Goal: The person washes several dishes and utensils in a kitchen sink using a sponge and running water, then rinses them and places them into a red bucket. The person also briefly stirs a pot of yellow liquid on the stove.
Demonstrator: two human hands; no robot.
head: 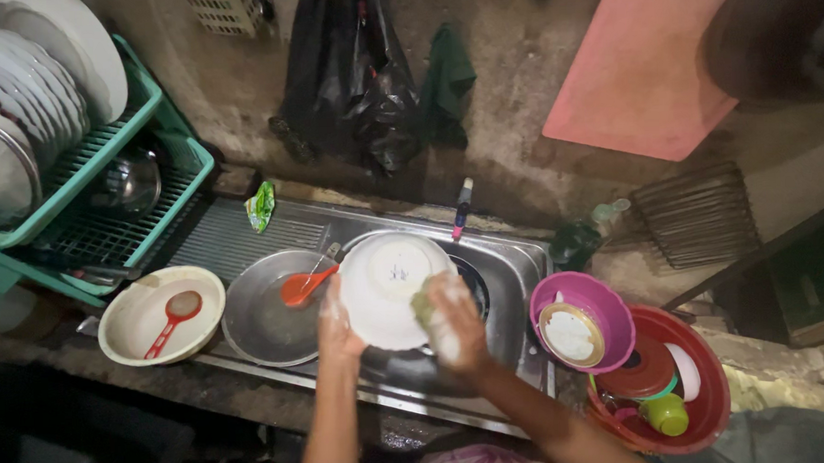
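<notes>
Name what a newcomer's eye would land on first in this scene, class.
First, the white bowl over the steel sink, steadied by the soapy left hand while the right hand rubs it with a sponge. Next, the red tub at the right, and the green rack of plates upper left.

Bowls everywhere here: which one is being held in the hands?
The white bowl above the sink, gripped by both soapy hands; the cream bowl and purple bowl sit untouched.
</notes>
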